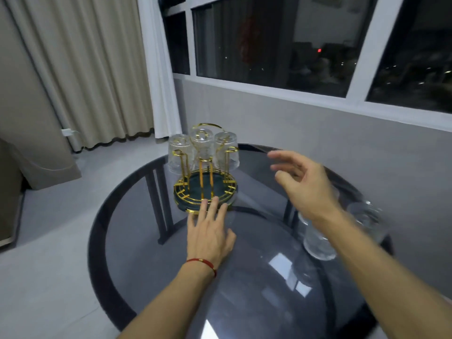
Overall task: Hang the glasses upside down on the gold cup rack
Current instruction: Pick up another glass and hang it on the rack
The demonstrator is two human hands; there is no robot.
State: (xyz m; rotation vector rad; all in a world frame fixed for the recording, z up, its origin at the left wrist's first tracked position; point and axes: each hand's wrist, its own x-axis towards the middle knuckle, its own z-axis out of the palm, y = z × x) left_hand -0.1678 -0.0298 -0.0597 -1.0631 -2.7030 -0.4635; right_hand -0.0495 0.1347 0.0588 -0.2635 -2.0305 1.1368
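The gold cup rack point(205, 189) with its dark green base stands on the round glass table point(151, 253). Three clear glasses hang upside down on its far prongs: a left glass point(176, 154), a middle glass point(202, 145) and a right glass point(228, 152). The near prongs are bare. My left hand point(210, 231) lies flat on the table, fingertips touching the rack's front rim. My right hand point(302, 184) hovers empty to the right of the rack, fingers spread. Under my right forearm a clear glass point(318, 243) stands on the table, and another glass point(367, 220), blurred, stands further right.
The table sits close to a grey wall point(318, 133) below a dark window. Beige curtains point(93, 69) hang at the left, above a light floor. Dark table legs show through the glass top.
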